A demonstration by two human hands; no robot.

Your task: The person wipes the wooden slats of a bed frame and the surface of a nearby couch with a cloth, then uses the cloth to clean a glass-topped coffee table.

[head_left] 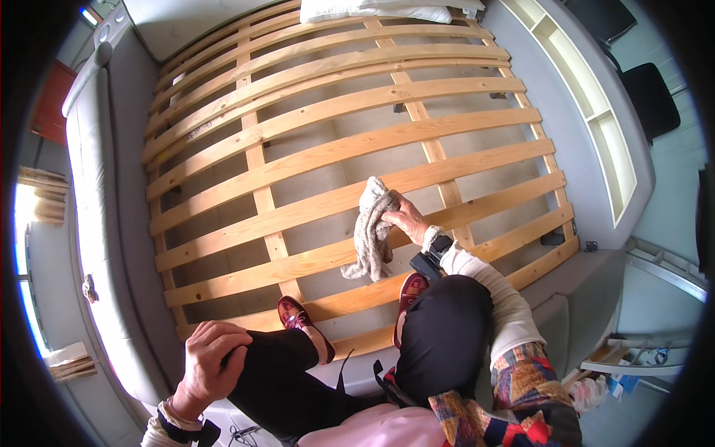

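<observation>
A crumpled, greyish-white cleaning cloth (370,232) is bunched in my right hand (404,218), its loose end hanging down over the wooden slats (328,201) of a bed base. My fingers are closed round the upper part of the cloth; whether it touches the slat below I cannot tell. My left hand (215,360) rests at my left knee, holding nothing I can see, with its fingers bent and close together. Both wrists carry dark bands, and a small black device sits at the right one.
My dark red shoes (296,313) stand among the near slats, with gaps showing floor between them. A grey padded frame (123,201) borders the left. On the right runs a side panel with white open compartments (570,82). A white pillow (383,10) lies at the far end.
</observation>
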